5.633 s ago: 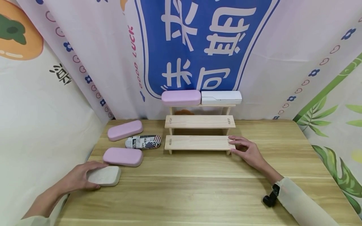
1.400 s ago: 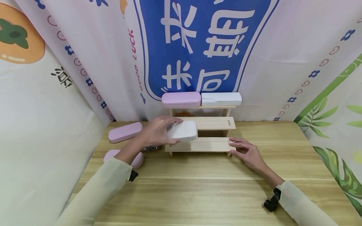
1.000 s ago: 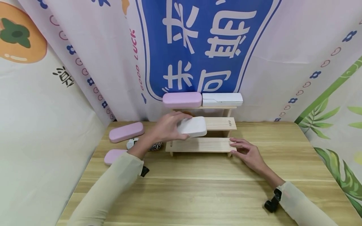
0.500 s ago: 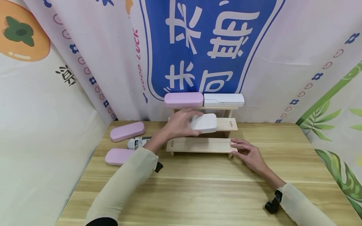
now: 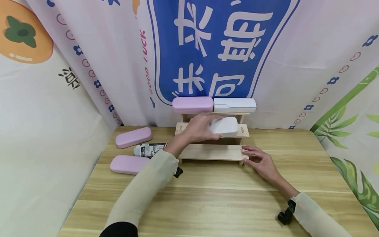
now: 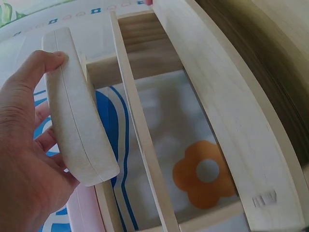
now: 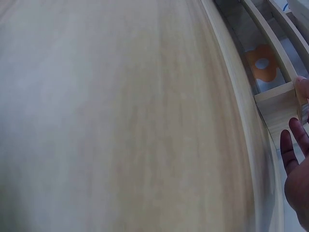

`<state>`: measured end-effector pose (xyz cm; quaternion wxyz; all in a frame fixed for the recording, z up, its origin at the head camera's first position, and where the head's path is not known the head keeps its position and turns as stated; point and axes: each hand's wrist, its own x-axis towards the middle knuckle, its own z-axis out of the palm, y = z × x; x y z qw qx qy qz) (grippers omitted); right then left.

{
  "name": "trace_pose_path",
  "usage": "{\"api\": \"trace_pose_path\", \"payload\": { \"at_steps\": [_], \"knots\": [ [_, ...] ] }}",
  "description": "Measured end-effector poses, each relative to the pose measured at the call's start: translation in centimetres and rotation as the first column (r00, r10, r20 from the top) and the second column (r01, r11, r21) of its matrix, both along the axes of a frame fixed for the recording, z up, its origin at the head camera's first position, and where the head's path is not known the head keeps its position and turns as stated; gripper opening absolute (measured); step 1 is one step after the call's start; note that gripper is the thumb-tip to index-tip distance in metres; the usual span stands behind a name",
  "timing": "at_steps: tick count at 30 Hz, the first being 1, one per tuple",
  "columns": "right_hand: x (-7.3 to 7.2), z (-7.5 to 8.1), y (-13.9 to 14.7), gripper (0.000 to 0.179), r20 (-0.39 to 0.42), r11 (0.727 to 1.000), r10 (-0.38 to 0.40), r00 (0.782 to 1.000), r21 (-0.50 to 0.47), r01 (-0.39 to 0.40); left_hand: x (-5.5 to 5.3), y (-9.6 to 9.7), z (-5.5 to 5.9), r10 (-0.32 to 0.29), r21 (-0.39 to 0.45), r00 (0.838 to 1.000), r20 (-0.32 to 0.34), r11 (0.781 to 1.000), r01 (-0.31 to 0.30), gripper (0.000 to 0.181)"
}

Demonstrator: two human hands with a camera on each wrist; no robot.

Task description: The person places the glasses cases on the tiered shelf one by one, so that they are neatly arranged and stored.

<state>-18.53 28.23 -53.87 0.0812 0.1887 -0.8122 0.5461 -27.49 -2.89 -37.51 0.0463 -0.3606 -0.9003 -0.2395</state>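
My left hand [image 5: 199, 127] grips a white glasses case [image 5: 224, 126] by its left end, thumb on the near side. The case overlaps the middle shelf of a three-step wooden display rack [image 5: 214, 152] in the head view. Seen from the left wrist, the case [image 6: 79, 111] has a seam along its side and sits in front of the rack's shelves. My right hand [image 5: 262, 163] pinches the right end of the bottom shelf between thumb and fingers. In the right wrist view, that hand [image 7: 297, 181] is partly cut off at the edge.
The top shelf bears a pink glasses case [image 5: 192, 104] and a white one [image 5: 235, 105] side by side. Left of the rack lie two more pink cases [image 5: 134, 137] and a newspaper-print case [image 5: 145, 150], partly behind my left arm. A printed curtain [image 5: 296, 75] hangs behind the table.
My left hand has lifted the white glasses case from the table's left side and carried it right and back to the middle shelf. My right hand has stayed at the bottom shelf's end.
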Motion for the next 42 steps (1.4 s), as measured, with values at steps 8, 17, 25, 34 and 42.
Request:
{"api": "trace_pose_path", "payload": {
  "at_steps": [8,17,25,34,42],
  "knots": [
    [-0.2,0.0,0.0,0.028,-0.003,1.000,0.003,1.000,0.001,-0.003,-0.6,2.0,-0.5,0.025,-0.036,1.000,-0.002,0.999,-0.025,0.074],
    [0.0,0.2,0.0,0.030,-0.041,1.000,0.007,0.999,0.009,-0.007,-1.0,4.0,-1.4,0.045,-0.079,0.998,-0.037,0.996,-0.048,0.075],
    [0.0,0.0,0.0,0.030,-0.021,1.000,0.005,1.000,-0.003,-0.005,-1.2,5.8,-2.1,0.054,-0.115,0.998,-0.036,0.992,-0.058,0.074],
    [-0.1,0.0,0.1,0.029,-0.022,1.000,0.007,1.000,0.004,-0.007,-1.3,7.1,-2.3,0.092,-0.121,0.994,-0.060,0.988,-0.099,0.072],
    [0.1,0.3,-0.1,0.029,-0.017,1.000,0.016,1.000,0.008,-0.016,-1.5,7.7,-3.0,0.076,-0.099,0.996,-0.040,0.992,-0.080,0.070]
  ]
}}
